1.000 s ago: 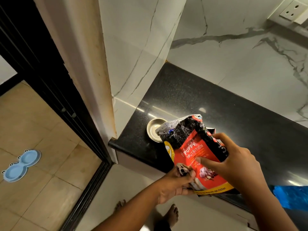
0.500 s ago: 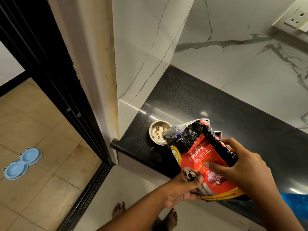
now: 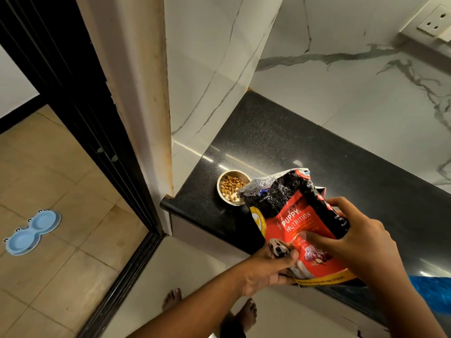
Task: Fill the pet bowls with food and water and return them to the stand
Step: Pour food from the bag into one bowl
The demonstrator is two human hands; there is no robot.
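Sitting near the counter's [image 3: 305, 152] left end, close to its front edge, the steel bowl [image 3: 231, 187] is taking kibble from the tilted food bag [image 3: 296, 223], whose open mouth is hanging just over the bowl's right rim. The left hand [image 3: 267, 270] is gripping the bag's bottom corner while the right hand [image 3: 358, 237] is clasping its side, so the feeding step is under way. Judging by the thin layer, though part of the bowl is hidden, the next move is probably calling for more pouring before carrying it to the blue stand [image 3: 31, 231] on the floor.

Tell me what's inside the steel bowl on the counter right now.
Brown kibble covers most of the steel bowl. Its right edge is hidden behind the food bag, so contents there can't be seen.
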